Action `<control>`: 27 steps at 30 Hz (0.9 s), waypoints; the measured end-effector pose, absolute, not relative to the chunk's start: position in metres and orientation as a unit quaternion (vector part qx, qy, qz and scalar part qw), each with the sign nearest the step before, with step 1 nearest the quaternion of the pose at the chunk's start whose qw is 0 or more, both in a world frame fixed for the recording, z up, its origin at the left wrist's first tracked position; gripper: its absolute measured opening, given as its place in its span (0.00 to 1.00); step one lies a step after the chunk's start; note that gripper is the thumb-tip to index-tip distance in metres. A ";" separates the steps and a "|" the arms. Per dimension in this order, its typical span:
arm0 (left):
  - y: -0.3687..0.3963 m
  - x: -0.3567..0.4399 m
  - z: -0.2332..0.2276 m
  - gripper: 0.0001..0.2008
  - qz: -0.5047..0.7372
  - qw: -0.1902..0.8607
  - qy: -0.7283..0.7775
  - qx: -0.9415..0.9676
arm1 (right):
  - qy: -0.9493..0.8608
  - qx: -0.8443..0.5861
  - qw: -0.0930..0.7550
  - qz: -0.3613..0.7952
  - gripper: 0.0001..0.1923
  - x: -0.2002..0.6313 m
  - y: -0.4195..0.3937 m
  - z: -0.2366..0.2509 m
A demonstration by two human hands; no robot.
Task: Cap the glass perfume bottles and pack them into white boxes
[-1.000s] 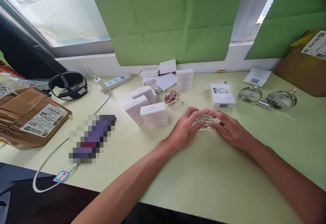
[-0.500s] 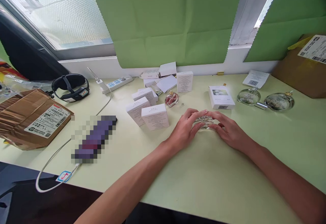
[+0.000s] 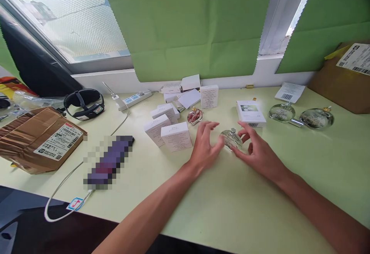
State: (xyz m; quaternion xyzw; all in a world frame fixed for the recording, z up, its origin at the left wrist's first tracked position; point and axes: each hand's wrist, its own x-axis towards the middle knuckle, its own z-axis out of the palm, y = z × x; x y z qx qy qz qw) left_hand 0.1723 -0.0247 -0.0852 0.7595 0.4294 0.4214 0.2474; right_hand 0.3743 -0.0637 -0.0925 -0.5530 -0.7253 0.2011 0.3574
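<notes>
The round glass bottle (image 3: 231, 139) stands on the pale green table (image 3: 237, 204) near its middle, its small silver neck uppermost and a clear liquid inside. It looks thick-walled and smooth, so I judge it fairly heavy for its size, hard, slick under the skin and liable to chip or crack if it tips over onto the tabletop. The flat faces are the slippery part; the rounded rim at 3 and 9 o'clock gives the surest hold, with fingers set low on both sides and the neck left alone.

The left hand (image 3: 204, 148) sits at the bottle's 9 o'clock, fingers spread and slack, the thumb close to or just touching the glass. The right hand (image 3: 257, 150) sits at 4 o'clock, fingers loosely curled and parted, the tips near or against the rim. Neither hand grips the bottle.

At 10 o'clock from the bottle lies a small red bottle (image 3: 194, 116), and at 9 o'clock, beyond the left hand, a cluster of white cartons (image 3: 176, 136). At 1 o'clock lies a flat white box with a barcode (image 3: 250, 113), and further toward 2 o'clock two more round glass bottles (image 3: 282, 112) lie side by side. Far out at 9 o'clock are a blurred dark device (image 3: 108, 162) on a white cable and a brown parcel (image 3: 40, 140)
</notes>
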 end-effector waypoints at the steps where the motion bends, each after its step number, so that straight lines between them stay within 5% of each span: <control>1: -0.028 0.174 -0.085 0.21 0.413 0.263 0.425 0.762 | -0.723 -0.550 0.354 0.221 0.38 0.372 -0.065 -0.093; 7: -0.031 0.177 -0.084 0.26 0.361 0.380 0.398 0.753 | -0.690 -0.507 0.384 0.347 0.41 0.368 -0.063 -0.096; 11: -0.028 0.172 -0.083 0.24 0.331 0.409 0.387 0.757 | -0.690 -0.515 0.379 0.338 0.31 0.369 -0.059 -0.094; 27: -0.011 0.171 -0.097 0.24 0.405 0.286 0.475 0.727 | -0.705 -0.527 0.380 0.283 0.19 0.373 -0.051 -0.097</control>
